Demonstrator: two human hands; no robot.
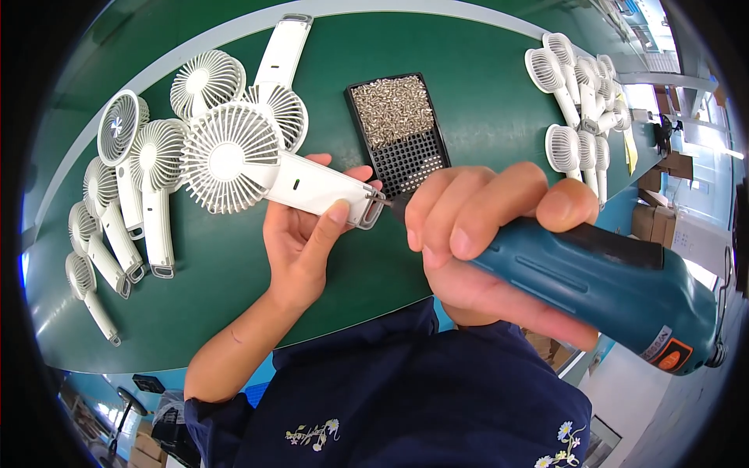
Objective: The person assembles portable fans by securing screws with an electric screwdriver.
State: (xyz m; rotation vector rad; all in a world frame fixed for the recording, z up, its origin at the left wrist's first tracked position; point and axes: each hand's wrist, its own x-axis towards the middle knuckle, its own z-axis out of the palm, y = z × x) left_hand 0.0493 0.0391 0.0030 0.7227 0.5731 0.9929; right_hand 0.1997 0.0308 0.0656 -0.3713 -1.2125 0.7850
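- My left grip (pixel 299 238): pinching white plastic round-headed handheld fan (pixel 295 181).
- My right grip (pixel 488 222): wrapped round teal cylindrical electric screwdriver (pixel 579 277).
- Risk: slim metal bit (pixel 379 200) slipping if tilted, scratching fan.

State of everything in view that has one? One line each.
Held fan: gripped at the handle by the left hand, on/off unclear
Power screwdriver: gripped by the right hand, tip at handle's end, running unclear
Screw tray: on table, part-filled
Screws: heaped at far end, some in rows near
Left-side fans: lying grouped
Right-side fans: lying clustered
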